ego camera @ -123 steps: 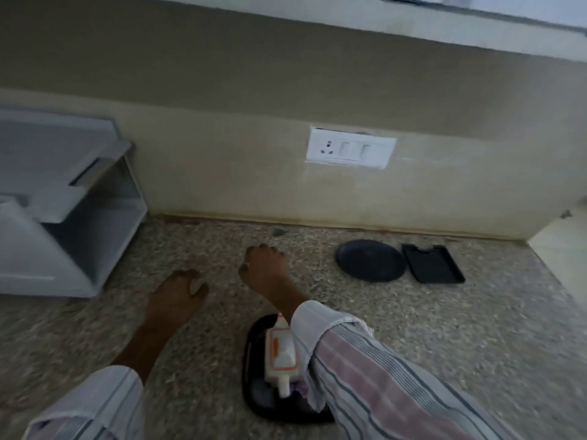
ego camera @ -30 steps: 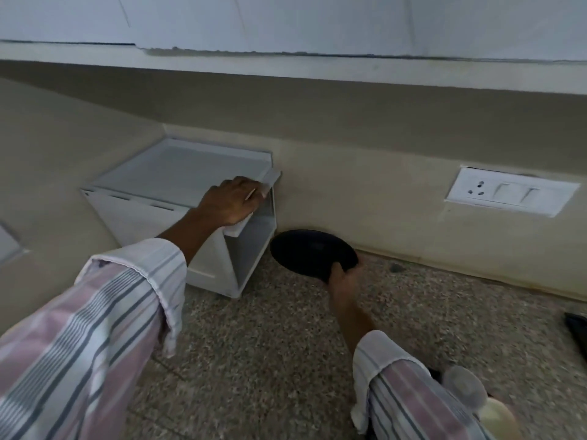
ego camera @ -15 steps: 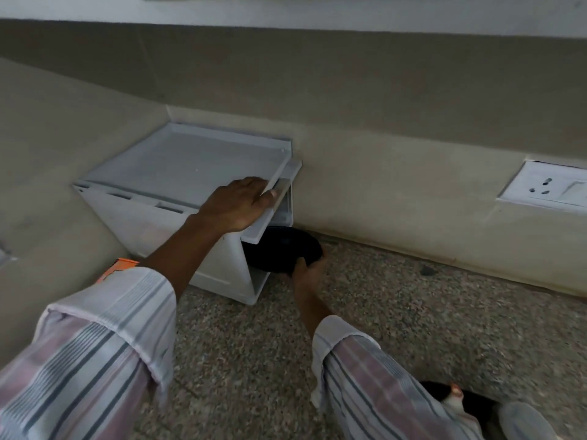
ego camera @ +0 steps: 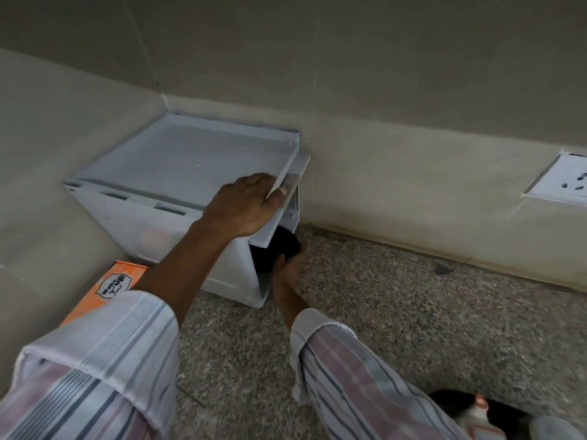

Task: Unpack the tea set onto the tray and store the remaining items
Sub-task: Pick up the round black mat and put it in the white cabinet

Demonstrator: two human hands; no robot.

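speckled stone desk (ego camera: 413, 328) is carrying a white cabinet (ego camera: 178, 173); left hand (ego camera: 244, 208) is gripping its lifted flap, right hand (ego camera: 287, 268) fingers are pinching the black plate (ego camera: 282, 246), half inside. storing is underway; the tray looks set.

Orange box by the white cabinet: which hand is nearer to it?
Left, though neither touches it. The left hand holds up the white cabinet's flap, above and right of the orange box; the right hand is further right, pushing the black plate inside.
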